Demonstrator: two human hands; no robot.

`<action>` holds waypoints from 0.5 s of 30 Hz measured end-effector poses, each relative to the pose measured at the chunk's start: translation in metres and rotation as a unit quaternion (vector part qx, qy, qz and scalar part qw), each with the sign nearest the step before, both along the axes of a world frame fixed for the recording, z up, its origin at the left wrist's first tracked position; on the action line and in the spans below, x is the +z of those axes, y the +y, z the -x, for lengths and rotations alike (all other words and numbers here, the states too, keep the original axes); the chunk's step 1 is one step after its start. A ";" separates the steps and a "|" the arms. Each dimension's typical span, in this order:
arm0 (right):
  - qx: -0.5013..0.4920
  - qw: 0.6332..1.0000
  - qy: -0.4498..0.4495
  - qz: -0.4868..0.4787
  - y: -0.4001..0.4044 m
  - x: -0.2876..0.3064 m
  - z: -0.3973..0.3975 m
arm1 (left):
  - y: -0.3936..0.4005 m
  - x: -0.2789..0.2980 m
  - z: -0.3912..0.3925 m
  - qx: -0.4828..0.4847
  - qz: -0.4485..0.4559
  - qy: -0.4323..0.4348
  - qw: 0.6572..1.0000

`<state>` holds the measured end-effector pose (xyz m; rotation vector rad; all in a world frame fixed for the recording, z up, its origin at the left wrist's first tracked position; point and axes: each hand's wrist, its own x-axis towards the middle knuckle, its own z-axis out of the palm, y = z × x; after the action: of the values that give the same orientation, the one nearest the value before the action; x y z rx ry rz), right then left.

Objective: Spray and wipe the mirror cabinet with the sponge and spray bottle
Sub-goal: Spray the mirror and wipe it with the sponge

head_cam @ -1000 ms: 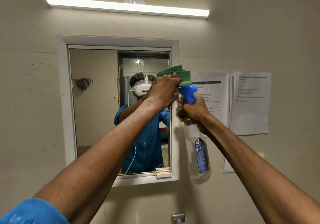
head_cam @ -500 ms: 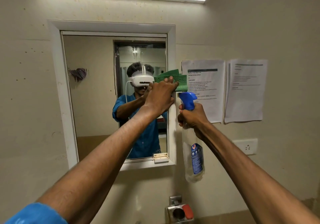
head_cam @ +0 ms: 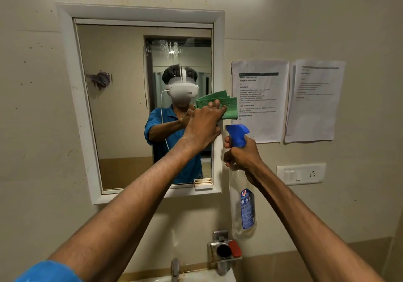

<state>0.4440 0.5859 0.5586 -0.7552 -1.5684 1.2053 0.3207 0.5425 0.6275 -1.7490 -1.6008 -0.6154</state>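
Note:
The white-framed mirror cabinet (head_cam: pixel 65 98) hangs on the beige wall, its glass showing streaks of spray near the top. My left hand (head_cam: pixel 204 123) presses a green sponge cloth (head_cam: pixel 229 105) against the cabinet's right frame edge at mid height. Just right of it and lower, my right hand (head_cam: pixel 241 158) grips the neck of a clear spray bottle (head_cam: pixel 245 212) with a blue trigger head (head_cam: pixel 237 134), held upright in front of the wall.
Two printed sheets (head_cam: pixel 259 101) (head_cam: pixel 314 98) are taped to the wall right of the cabinet. A switch and socket plate (head_cam: pixel 302 174) sits below them. A metal holder (head_cam: pixel 224 249), a tap (head_cam: pixel 175 267) and a sink rim (head_cam: pixel 196 278) lie at the bottom.
The view has tilted down, so the light has left the frame and the sink appears. My left hand with the sponge has slid down the cabinet's right frame. The bottle stays beside it.

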 end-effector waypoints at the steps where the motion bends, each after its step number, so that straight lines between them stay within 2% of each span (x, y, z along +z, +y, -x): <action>1: 0.000 1.000 -0.004 0.001 0.000 -0.004 0.000 | 0.000 -0.005 0.000 0.001 0.004 -0.003 1.000; 15: -0.079 0.995 -0.062 0.008 0.004 -0.058 0.007 | -0.001 -0.061 0.000 0.012 0.025 -0.027 0.999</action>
<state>0.4373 0.5902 0.5006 -0.9613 -1.5688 1.0747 0.3209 0.5419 0.5667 -1.7618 -1.6843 -0.6198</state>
